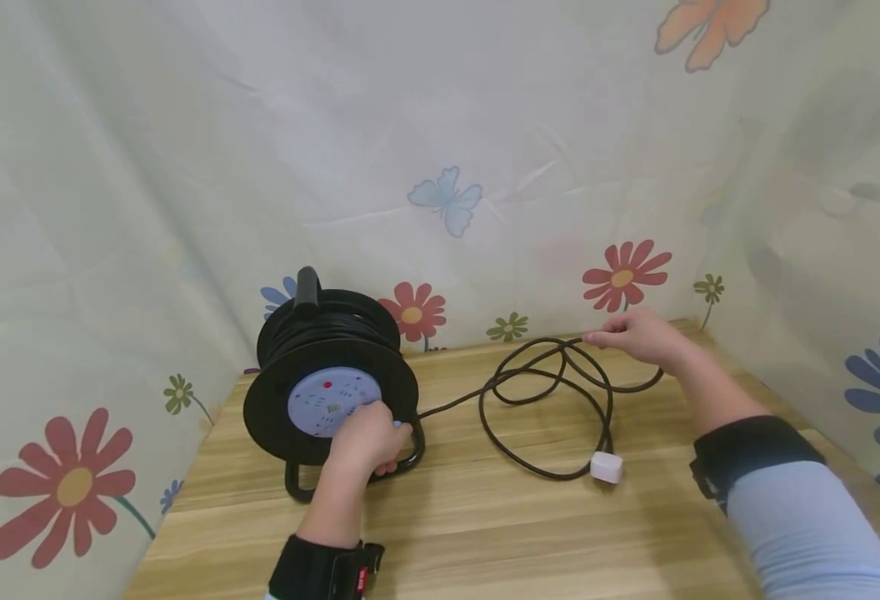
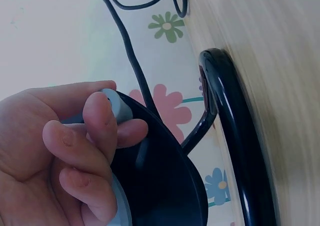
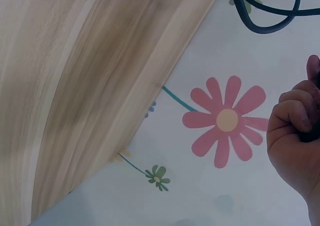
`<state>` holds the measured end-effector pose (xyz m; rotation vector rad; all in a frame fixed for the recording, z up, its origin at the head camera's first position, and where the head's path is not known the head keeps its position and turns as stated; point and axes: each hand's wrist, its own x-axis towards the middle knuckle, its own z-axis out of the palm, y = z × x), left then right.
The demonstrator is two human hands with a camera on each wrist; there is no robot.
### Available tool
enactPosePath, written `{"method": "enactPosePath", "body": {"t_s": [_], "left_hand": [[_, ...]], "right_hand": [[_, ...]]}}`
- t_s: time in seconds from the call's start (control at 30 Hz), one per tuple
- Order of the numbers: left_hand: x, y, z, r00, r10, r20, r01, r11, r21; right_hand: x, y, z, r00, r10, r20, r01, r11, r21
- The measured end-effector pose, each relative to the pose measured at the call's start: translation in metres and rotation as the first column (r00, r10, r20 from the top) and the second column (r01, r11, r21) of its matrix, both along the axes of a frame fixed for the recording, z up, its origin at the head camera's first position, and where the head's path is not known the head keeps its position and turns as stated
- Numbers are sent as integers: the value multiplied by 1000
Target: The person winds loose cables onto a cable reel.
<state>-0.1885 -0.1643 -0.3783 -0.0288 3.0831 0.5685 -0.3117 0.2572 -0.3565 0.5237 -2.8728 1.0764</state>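
A black extension cable reel (image 1: 266, 417) with a blue socket face (image 1: 307, 407) stands at the left of the wooden table (image 1: 485, 533). My left hand (image 1: 365, 435) grips the small blue winding knob (image 2: 120, 106) on the reel's front, fingers curled about it. From the reel, a black cable (image 1: 447, 405) runs right into loose loops. Above the table's back right, my right hand (image 1: 641, 335) pinches part of that cable. Only the curled fingers of the right hand (image 3: 295, 121) show at the edge of the right wrist view. A white plug (image 1: 606, 467) lies at the near end of the loops.
The reel rests on a black tubular stand (image 2: 240, 136), and a black carrying handle (image 1: 307, 292) rises from its top. Behind and beside the table hangs a pale sheet (image 1: 350, 150) printed with flowers and butterflies.
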Motion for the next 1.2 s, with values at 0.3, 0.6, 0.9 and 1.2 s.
{"method": "enactPosePath", "body": {"t_s": [0.3, 0.6, 0.9, 1.2], "left_hand": [[3, -11, -8, 999, 27, 25, -26, 999, -24], [10, -23, -9, 996, 51, 73, -48, 998, -39], [18, -38, -9, 991, 76, 111, -66, 994, -86], [26, -62, -10, 989, 98, 114, -90, 993, -78]], "right_hand": [[1, -21, 5, 997, 45, -56, -43, 999, 32], [1, -36, 3, 994, 67, -82, -64, 997, 41], [3, -55, 8, 992, 108, -69, -106, 994, 37], [3, -77, 4, 991, 131, -37, -131, 991, 0]]}}
